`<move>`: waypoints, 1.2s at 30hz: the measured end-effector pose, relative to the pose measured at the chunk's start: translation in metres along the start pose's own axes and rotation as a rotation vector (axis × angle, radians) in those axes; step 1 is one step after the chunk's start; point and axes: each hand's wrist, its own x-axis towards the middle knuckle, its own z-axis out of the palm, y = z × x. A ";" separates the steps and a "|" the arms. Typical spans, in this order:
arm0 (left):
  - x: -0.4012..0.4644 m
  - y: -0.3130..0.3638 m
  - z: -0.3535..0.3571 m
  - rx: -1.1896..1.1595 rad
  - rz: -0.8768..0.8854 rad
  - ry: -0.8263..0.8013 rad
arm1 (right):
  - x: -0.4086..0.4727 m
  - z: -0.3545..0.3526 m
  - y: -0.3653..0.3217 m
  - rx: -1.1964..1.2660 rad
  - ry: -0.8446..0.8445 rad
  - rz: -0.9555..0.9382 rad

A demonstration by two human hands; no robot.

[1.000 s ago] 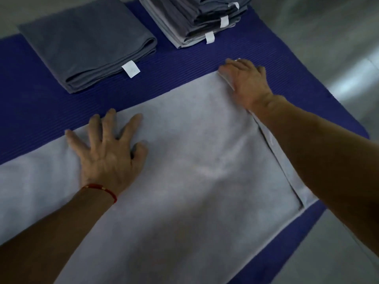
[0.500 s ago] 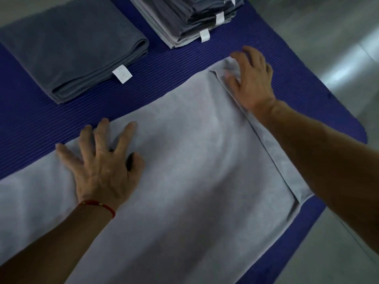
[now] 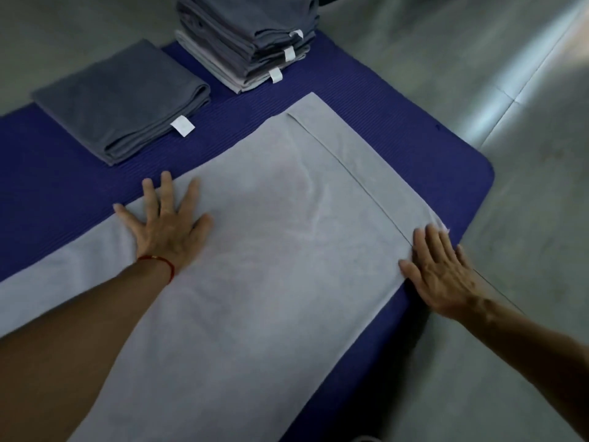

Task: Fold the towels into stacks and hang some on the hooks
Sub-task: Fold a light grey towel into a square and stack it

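Moved since half a second ago: right hand (image 3: 441, 271), from the far corner of the pale grey towel (image 3: 271, 250) down to its near right corner, now flat, fingers straight and close together. Left hand (image 3: 165, 223) pressed on the towel's far edge, fingers spread wide, red string bracelet (image 3: 161, 262) at the wrist. Towel spread flat across the ribbed dark blue mat (image 3: 63, 173). Beyond it, one folded dark grey towel (image 3: 121, 100) and a stack of folded grey towels (image 3: 245, 43), well apart from both hands.
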 end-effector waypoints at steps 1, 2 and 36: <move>-0.004 -0.008 -0.002 -0.007 0.032 -0.018 | -0.010 -0.006 -0.013 -0.037 -0.012 -0.027; -0.011 -0.019 -0.002 0.001 0.074 -0.017 | -0.019 -0.012 -0.028 -0.064 -0.018 -0.087; -0.276 -0.393 -0.022 -0.369 -0.547 -0.197 | -0.379 0.174 -0.505 -0.021 -0.064 -1.134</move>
